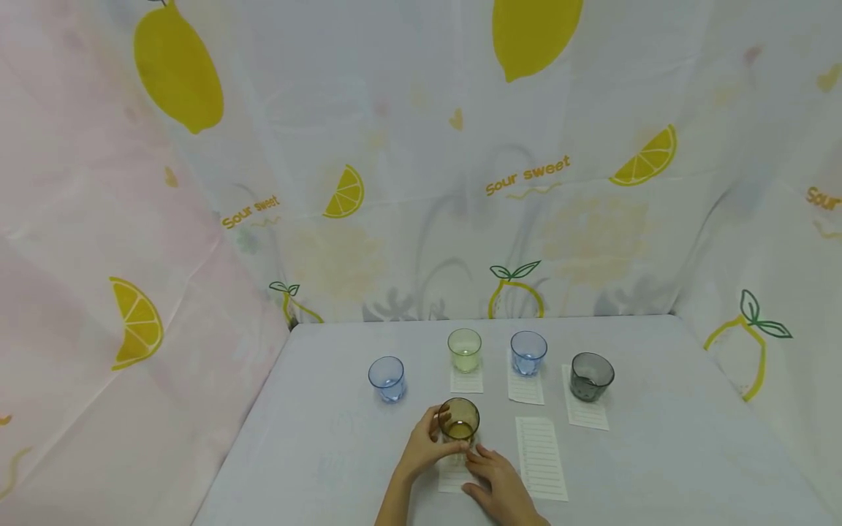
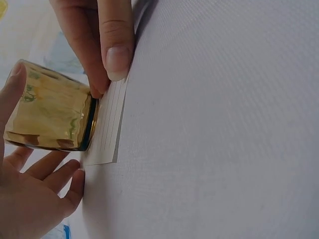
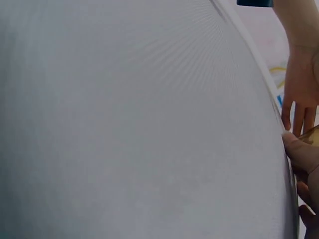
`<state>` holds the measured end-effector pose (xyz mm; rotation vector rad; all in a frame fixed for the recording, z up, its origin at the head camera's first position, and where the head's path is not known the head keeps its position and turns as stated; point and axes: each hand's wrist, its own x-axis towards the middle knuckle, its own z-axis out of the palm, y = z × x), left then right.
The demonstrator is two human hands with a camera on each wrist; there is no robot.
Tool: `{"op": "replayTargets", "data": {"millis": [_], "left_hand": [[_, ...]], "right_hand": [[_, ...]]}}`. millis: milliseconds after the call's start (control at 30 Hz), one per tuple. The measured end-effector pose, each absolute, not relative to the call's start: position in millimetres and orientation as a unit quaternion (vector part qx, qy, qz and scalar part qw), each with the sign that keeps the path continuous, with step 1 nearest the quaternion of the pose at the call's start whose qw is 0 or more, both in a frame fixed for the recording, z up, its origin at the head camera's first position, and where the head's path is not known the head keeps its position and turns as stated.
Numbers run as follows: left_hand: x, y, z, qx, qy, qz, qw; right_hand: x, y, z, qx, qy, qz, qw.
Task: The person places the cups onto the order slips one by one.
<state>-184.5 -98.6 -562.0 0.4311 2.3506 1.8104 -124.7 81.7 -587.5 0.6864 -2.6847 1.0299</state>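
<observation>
An amber drinking glass (image 1: 459, 420) stands at the near middle of the table, over a lined paper slip (image 1: 454, 480). My left hand (image 1: 423, 448) holds the glass, thumb on its near side and fingers round the far side. In the left wrist view the base of the amber glass (image 2: 52, 109) is close to the slip (image 2: 106, 132); whether they touch I cannot tell. My right hand (image 1: 503, 488) is at the right of the glass, its fingers beside the base and the thumb by the slip's edge. The right wrist view shows only part of my right hand (image 3: 305, 155).
A blue glass (image 1: 387, 381) stands at the left. Behind are a green glass (image 1: 465, 354), another blue glass (image 1: 528, 356) and a grey glass (image 1: 590, 378), each on a paper slip. A bare lined slip (image 1: 543, 460) lies to the right. Lemon-print cloth (image 1: 408, 248) hangs behind the table.
</observation>
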Motion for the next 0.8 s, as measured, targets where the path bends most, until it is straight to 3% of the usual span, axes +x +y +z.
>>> {"op": "replayTargets", "data": {"millis": [133, 500, 800], "left_hand": [[-185, -99, -563, 0.145, 0.784, 0.599, 0.072], [-182, -97, -561, 0.145, 0.787, 0.597, 0.058], [-182, -97, -561, 0.146, 0.791, 0.591, 0.063]], "right_hand": [[-127, 86, -586, 0.247, -0.905, 0.337, 0.078], [-136, 100, -589, 0.343, -0.886, 0.295, 0.103], [-138, 100, -590, 0.357, -0.877, 0.305, 0.104]]}}
